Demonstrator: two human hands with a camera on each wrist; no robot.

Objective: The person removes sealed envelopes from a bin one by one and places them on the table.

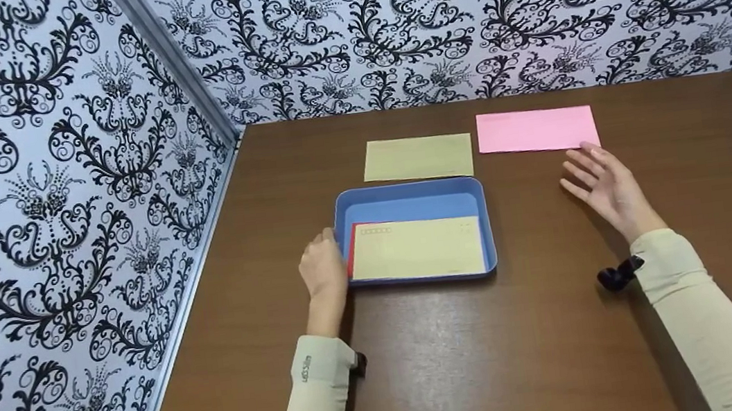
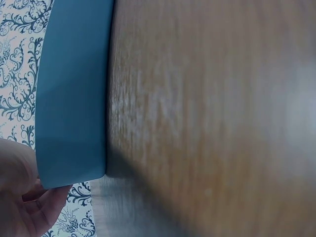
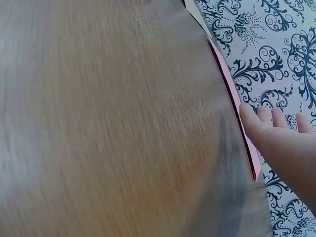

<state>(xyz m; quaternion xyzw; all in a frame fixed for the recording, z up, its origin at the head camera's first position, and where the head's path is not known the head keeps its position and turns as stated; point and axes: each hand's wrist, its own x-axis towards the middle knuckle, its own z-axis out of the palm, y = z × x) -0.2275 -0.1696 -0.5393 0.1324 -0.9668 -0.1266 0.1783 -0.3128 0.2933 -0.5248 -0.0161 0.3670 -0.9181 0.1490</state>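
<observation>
My left hand [image 1: 322,264] grips the left wall of a shallow blue tray [image 1: 406,191], its fingers curled at the rim. The left wrist view shows the same hand [image 2: 22,192] at the corner of the tray [image 2: 74,98]. Inside the tray lies a pale yellow envelope [image 1: 417,249] with small printed boxes, a red edge [image 1: 349,253] showing from beneath it. My right hand [image 1: 609,193] is held with fingers extended and apart, close to the near right corner of a pink envelope [image 1: 531,131]. Nothing is in that hand [image 3: 284,140].
Another pale yellow envelope [image 1: 417,157] lies flat just behind the tray, left of the pink one. The brown wooden table [image 1: 462,361] meets patterned black-and-white panels [image 1: 359,32] at the back and left. A metal frame post [image 1: 180,60] stands at their corner.
</observation>
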